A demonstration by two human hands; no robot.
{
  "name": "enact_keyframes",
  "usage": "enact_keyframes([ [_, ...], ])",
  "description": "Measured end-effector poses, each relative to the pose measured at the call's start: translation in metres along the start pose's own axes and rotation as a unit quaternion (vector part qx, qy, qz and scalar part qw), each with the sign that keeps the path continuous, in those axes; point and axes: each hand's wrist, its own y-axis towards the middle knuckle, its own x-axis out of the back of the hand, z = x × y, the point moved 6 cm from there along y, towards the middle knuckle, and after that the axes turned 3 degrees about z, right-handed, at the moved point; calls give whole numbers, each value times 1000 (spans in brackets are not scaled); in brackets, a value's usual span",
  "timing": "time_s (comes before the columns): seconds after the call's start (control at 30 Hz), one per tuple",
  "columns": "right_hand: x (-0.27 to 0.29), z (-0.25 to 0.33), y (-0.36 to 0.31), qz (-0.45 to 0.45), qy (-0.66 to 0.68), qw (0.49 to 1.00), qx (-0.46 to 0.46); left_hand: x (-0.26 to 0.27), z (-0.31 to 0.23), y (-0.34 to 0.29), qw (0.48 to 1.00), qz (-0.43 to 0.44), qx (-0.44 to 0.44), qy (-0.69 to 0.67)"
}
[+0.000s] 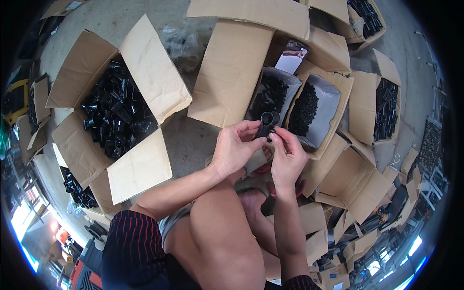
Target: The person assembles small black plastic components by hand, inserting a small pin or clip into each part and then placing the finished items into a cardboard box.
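My left hand (233, 149) grips a black clamp-like part with a round ring (267, 124) between thumb and fingers, its ring tilted up. Close beside it, my right hand (288, 153) pinches at the lower end of that part; whatever small piece sits in its fingertips is too small to make out. Just beyond my hands are two grey-lined bins, one with small black pieces (271, 92) on the left and another with small black pieces (303, 108) on the right.
A large open carton (140, 181) of black parts (116, 111) stands to the left. A phone (292, 55) leans behind the bins. An open carton (350, 181) lies at right, and another with black parts (386, 108) stands beyond. A clear plastic bag (181, 46) rests on the floor.
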Motion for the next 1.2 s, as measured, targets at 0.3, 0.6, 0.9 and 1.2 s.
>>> enact_keyframes([
  [0.3, -3, 8, 5, 7, -66, 998, 22, 0, 2, 0, 1000, -1, -4, 8],
  [0.6, -1, 32, 11, 158, -148, 974, 63, -3, 8, 4, 999, -3, -31, 16],
  [0.9, 14, 30, 10, 177, -208, 962, 33, -6, 3, -2, 1000, -7, 12, -14],
  [1.2, 17, 25, 4, 114, -192, 971, 90, -13, -4, -3, 999, 30, -6, 40],
])
